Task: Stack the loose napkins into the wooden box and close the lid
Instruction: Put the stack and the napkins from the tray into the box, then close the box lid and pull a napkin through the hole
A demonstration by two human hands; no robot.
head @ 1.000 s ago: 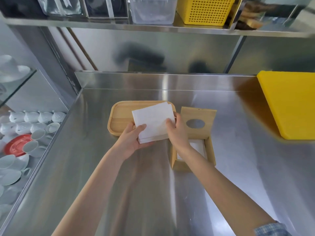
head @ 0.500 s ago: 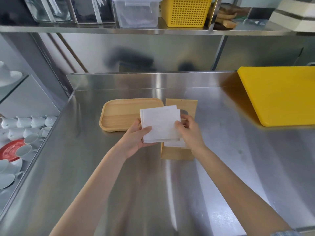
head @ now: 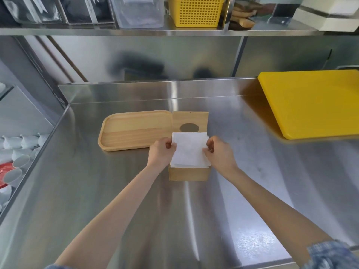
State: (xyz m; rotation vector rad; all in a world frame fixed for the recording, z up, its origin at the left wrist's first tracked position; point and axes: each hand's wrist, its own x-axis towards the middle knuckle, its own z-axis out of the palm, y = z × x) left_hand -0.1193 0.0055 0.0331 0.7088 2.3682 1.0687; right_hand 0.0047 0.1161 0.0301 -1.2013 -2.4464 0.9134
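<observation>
Napkins [head: 188,150]: white stack, lying across the open top of the box, edges overhanging slightly at 3 and 9 o'clock.
Left hand [head: 161,152]: at 9 o'clock of the stack, fingers curled, pinching the left edge of the napkins.
Right hand [head: 219,152]: at 3 o'clock of the stack, fingers curled, pinching the right edge of the napkins.
Box [head: 189,173]: wooden, upright on the counter, front wall showing at 6 o'clock below the stack; inside hidden by the napkins.
Lid [head: 190,121]: wooden, with an oval hole, standing open at 12 o'clock of the box.
Tray [head: 136,130]: wooden, nothing on it, at 10 o'clock of the box, its right end just beside the lid.
Counter [head: 194,220]: steel, shiny.
Cutting board [head: 312,103]: yellow, at 2 o'clock, well apart from the box.
Basket [head: 196,11]: yellow, on the shelf at 12 o'clock.
Cups [head: 17,144]: white, on a lower level at 9 o'clock.
</observation>
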